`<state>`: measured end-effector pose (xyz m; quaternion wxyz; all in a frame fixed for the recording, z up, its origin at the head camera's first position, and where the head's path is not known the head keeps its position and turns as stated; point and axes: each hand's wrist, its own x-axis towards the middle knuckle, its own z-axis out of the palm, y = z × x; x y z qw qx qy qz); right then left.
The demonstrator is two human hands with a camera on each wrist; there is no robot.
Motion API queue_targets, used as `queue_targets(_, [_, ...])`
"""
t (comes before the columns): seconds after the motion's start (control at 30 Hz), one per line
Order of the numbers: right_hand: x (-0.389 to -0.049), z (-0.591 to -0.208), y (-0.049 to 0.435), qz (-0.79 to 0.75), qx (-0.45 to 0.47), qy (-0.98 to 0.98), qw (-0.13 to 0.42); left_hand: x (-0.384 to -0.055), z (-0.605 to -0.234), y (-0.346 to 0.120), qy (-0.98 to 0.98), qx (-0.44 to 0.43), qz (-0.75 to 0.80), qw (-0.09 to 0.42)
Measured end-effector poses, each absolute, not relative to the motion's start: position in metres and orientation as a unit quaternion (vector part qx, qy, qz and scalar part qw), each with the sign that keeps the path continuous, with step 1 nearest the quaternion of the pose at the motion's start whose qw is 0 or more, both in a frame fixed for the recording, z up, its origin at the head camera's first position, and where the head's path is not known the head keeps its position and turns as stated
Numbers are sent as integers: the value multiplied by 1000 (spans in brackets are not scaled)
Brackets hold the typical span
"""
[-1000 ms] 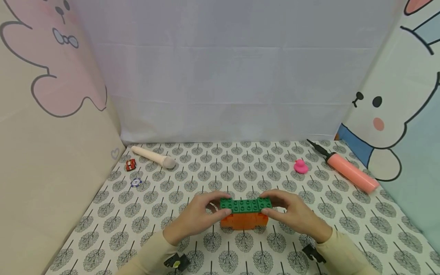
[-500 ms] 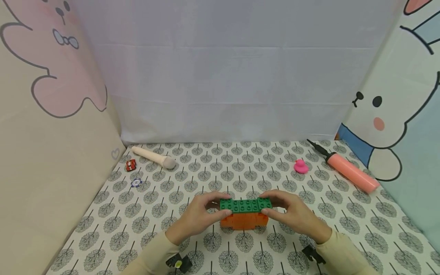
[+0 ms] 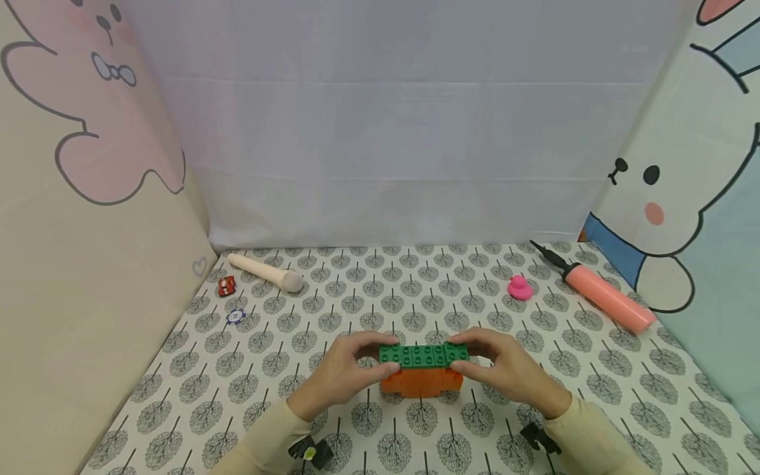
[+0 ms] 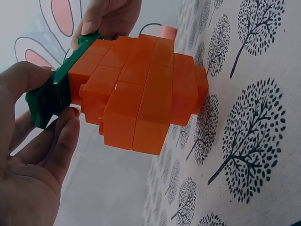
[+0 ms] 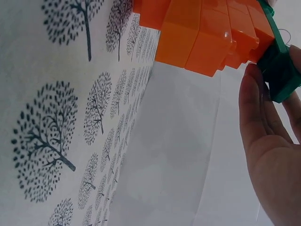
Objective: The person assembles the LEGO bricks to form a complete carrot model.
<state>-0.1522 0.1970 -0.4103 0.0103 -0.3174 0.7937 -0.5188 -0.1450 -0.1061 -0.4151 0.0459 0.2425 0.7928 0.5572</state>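
A stepped stack of orange toy building bricks (image 3: pixel 420 384) stands on the table, with a row of green building bricks (image 3: pixel 423 356) across its top. My left hand (image 3: pixel 340 375) pinches the left end of the green row between thumb and fingers. At the other end, my right hand (image 3: pixel 509 367) pinches it the same way. The left wrist view shows the orange bricks (image 4: pixel 136 89) wider in the middle and narrower toward the table. From the right wrist, the green end brick (image 5: pixel 278 70) is seen hollow underneath, jutting past the orange ones.
A white microphone-shaped object (image 3: pixel 266 272), a small red toy car (image 3: pixel 226 285) and a blue-and-white poker chip (image 3: pixel 235 316) lie at the back left. At the back right are a pink rubber duck (image 3: pixel 519 288) and a pink hand pump (image 3: pixel 605 297). Fabric walls enclose three sides.
Both hands keep their hold on the green bricks. The left wrist has shifted very slightly to the right; the bricks have hardly moved.
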Motion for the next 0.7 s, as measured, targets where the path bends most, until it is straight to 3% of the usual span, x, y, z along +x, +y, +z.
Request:
queue_targets(0.47, [-149,-410,203,-449,-302,841,21,-148,-416,-110,829,287,480,10])
queue_targets(0.7, [-149,-420,210,-347,-299,887,62,-148,-426,-119,881,249,393,84])
